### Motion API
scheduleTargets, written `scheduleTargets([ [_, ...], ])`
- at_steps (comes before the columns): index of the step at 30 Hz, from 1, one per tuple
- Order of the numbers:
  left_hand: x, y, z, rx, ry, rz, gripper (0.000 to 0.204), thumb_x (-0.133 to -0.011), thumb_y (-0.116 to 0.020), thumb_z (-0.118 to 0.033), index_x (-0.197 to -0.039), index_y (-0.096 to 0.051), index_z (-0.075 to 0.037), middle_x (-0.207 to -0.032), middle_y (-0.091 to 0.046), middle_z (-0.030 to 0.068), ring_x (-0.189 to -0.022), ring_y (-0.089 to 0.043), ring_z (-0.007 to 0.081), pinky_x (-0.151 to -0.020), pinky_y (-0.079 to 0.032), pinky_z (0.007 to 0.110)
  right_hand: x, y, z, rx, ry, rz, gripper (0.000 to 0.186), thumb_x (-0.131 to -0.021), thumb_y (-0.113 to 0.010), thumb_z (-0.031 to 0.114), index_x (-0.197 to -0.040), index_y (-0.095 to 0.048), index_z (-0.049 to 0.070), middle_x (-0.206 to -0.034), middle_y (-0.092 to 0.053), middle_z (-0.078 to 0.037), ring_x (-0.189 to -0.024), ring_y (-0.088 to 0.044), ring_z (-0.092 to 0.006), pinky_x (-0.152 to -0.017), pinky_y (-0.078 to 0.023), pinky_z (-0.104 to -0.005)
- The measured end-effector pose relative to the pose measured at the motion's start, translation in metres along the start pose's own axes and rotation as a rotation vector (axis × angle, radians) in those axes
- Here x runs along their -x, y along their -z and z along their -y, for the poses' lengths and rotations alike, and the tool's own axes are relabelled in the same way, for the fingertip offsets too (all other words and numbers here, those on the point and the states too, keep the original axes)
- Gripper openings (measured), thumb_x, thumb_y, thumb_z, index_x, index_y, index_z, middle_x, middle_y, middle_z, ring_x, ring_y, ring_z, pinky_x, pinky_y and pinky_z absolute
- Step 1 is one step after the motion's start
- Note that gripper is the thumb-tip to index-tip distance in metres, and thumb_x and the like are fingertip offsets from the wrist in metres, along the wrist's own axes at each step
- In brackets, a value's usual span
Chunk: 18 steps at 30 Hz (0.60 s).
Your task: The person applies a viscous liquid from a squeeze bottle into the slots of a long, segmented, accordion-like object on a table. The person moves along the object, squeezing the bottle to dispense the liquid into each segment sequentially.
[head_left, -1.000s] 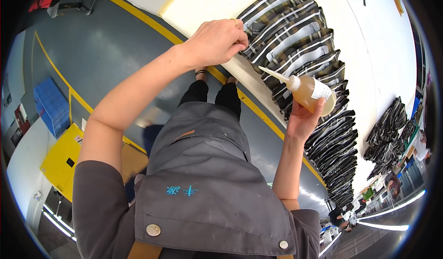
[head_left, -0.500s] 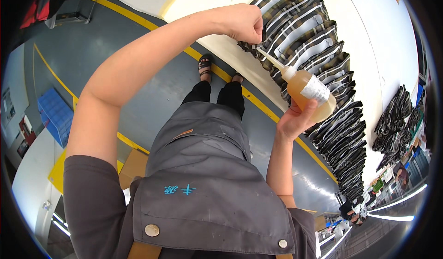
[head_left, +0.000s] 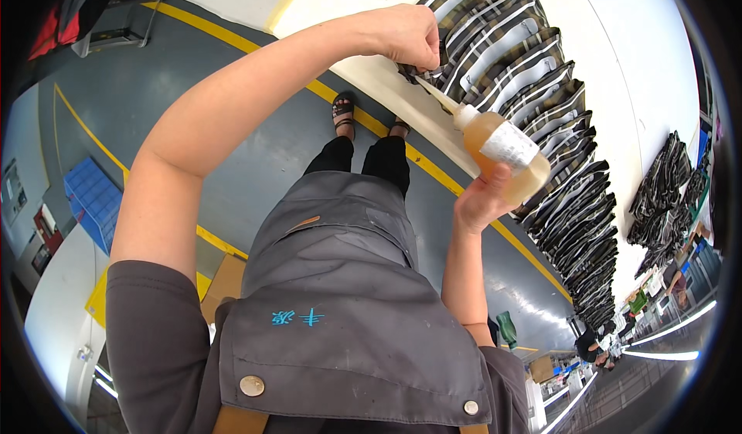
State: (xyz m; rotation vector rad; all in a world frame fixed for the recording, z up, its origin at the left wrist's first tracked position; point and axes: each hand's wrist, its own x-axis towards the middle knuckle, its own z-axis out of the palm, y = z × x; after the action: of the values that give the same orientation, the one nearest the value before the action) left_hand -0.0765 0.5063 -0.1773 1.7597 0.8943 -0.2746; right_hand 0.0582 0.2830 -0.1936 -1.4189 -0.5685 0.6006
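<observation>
My left hand (head_left: 408,38) is closed at the left edge of a long row of overlapping plaid fabric pieces (head_left: 537,152), each showing pale strips. Whatever its curled fingers grip is hidden. My right hand (head_left: 485,196) grips a translucent squeeze bottle (head_left: 487,136) of amber liquid with a white label. The bottle's long, thin nozzle (head_left: 437,94) points up and left, its tip just below my left fingers at the fabric.
The pale table (head_left: 340,1) carries another dark plaid pile (head_left: 661,194) at right. A yellow-lined floor (head_left: 216,71) lies below. Behind me are a blue crate (head_left: 93,198), cardboard (head_left: 224,278) and a metal frame (head_left: 116,40). Distant workers (head_left: 591,345) appear at lower right.
Since a second ago my left hand has moved right and up along the fabric. The bottle has shifted up and, lately, leftward, bringing its nozzle closer beneath my left fingers.
</observation>
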Motion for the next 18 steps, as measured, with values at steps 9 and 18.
scheduleTargets([
  [9, -0.003, 0.001, -0.012, -0.014, -0.031, -0.005, 0.016, -0.070, -0.058, -0.015, -0.069, -0.066, -0.002, -0.066, -0.065, 0.0046, -0.059, -0.055, 0.0121, -0.055, -0.044, 0.027, 0.016, 0.012, 0.009, -0.047, 0.010, -0.026, 0.068, -0.077, -0.071, 0.028, -0.131, -0.033, 0.010, -0.125, -0.044, -0.004, -0.119, -0.043, -0.0214, -0.099, -0.037, -0.0405],
  [18, -0.006, 0.010, -0.033, -0.269, -0.055, 0.075, 0.017, -0.072, -0.052, -0.010, -0.069, -0.066, 0.000, -0.069, -0.067, 0.0045, -0.060, -0.060, 0.0138, -0.051, -0.046, 0.030, 0.016, 0.010, 0.017, -0.100, -0.024, -0.121, 0.071, -0.077, -0.069, 0.037, -0.132, -0.031, 0.013, -0.128, -0.042, -0.003, -0.120, -0.042, -0.0181, -0.100, -0.038, -0.0360],
])
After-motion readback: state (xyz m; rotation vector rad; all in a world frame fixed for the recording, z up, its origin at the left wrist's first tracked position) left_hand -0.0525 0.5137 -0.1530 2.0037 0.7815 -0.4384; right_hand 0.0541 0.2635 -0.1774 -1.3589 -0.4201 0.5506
